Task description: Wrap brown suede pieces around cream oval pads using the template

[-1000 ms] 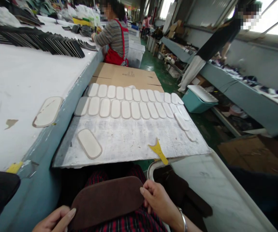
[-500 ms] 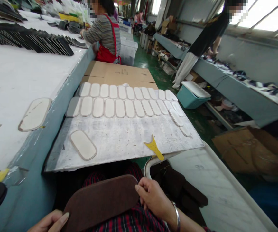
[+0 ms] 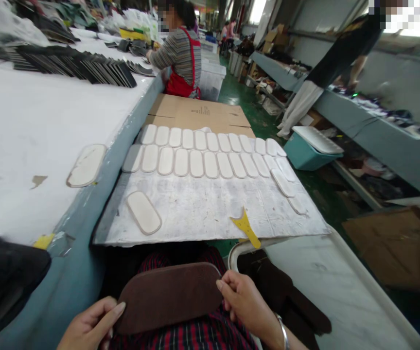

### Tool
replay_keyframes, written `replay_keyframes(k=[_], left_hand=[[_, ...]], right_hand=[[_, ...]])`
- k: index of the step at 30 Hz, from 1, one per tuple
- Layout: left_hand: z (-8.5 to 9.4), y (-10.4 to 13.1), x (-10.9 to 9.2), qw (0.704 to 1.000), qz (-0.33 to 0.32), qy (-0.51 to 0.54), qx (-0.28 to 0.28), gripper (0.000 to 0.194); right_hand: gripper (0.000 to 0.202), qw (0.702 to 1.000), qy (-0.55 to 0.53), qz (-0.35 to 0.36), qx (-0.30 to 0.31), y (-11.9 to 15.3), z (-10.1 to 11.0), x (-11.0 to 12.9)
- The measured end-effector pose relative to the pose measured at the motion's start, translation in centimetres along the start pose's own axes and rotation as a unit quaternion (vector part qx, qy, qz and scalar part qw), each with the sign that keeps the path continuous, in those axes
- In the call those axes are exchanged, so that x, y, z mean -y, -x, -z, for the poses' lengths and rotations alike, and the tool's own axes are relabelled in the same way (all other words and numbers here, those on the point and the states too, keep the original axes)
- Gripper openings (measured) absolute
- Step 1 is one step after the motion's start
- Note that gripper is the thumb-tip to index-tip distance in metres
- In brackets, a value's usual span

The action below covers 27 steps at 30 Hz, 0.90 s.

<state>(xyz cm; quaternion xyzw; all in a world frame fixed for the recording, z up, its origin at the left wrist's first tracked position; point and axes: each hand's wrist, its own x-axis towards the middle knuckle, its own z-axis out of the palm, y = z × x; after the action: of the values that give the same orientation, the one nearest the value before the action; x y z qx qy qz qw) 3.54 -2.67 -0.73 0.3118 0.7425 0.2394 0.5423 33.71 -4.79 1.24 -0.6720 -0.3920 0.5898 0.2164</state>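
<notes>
A dark brown oblong piece with rounded ends (image 3: 169, 299), flat and leather-like, is held low over my lap. My left hand (image 3: 95, 323) pinches its left end, thumb on top. At the opposite end, the fingers of my right hand (image 3: 242, 296) grip the edge; a bracelet circles that wrist. Beyond the piece lies a whitish board (image 3: 195, 214) bearing two rows of pale oblong pieces with darker rims (image 3: 196, 163). One more such pale piece (image 3: 144, 212) rests alone at the board's near left. Near its front edge lies a yellow forked flat tool (image 3: 246, 227).
To the left runs a long white-topped table (image 3: 38, 116) with a row of thin black pieces (image 3: 86, 65). A white bin (image 3: 341, 287) with brown pieces (image 3: 286, 287) stands at right. A co-worker in a red apron (image 3: 183, 53) works ahead; another person (image 3: 326, 73) leans at the right bench.
The whole view has swung left, so the surroundings appear further right. Both hands keep hold of the brown piece, and more of my left hand shows now.
</notes>
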Motion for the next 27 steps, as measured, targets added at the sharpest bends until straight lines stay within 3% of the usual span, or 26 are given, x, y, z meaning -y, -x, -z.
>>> replay_keyframes(k=[6,15,22,27], left_hand=[[-0.1,0.9,-1.6,0.998,-0.04,-0.009,0.039,0.044],[1.5,-0.6,-1.5,0.989,-0.017,-0.066,0.13,0.044],[1.6,-0.5,-1.8,0.988,-0.012,-0.064,0.14,0.046],[1.2,0.1,-1.9,0.994,-0.028,-0.04,0.101,0.048]], right_hand=[[0.037,0.999,0.035,-0.029,-0.003,-0.6,-0.6,-1.0],[0.042,0.997,0.068,-0.024,-0.007,-0.7,-0.6,-1.1],[0.04,0.998,0.062,-0.019,0.005,-0.8,-0.4,-1.0],[0.038,0.998,0.056,-0.016,-0.009,-0.5,-0.6,-0.7]])
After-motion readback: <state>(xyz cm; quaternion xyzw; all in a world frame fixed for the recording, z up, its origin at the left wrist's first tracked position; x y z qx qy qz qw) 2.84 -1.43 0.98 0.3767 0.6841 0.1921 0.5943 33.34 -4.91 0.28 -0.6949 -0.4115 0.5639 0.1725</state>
